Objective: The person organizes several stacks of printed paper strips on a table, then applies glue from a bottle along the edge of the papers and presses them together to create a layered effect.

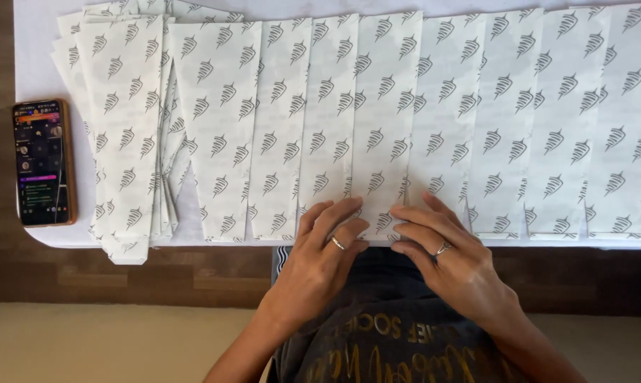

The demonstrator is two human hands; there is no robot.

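Your left hand (325,245) and right hand (437,245) are lying nearest you at the near edge of the white surface (29,64), both flat and spread, fingers released rather than clenched, fingertips pressing on the lower end of one printed paper strip (384,120) in the middle of the fanned row (519,120). That strip is running from the far edge down to the near edge, overlapping its neighbours on both sides. Since nothing is being pinched, you are risking a sideways slide: any uneven push from one hand could be skewing the strip and dragging the overlapped sheets with it, spoiling the even spacing. Pressing close to the near edge could also be nudging the strip ends off the surface toward your lap. Toward the left edge, the looser stack of strips (125,128) is already hanging over the near edge and looks likely to slip if the row shifts. A phone (43,162) is lying just beside that stack, by the left edge.
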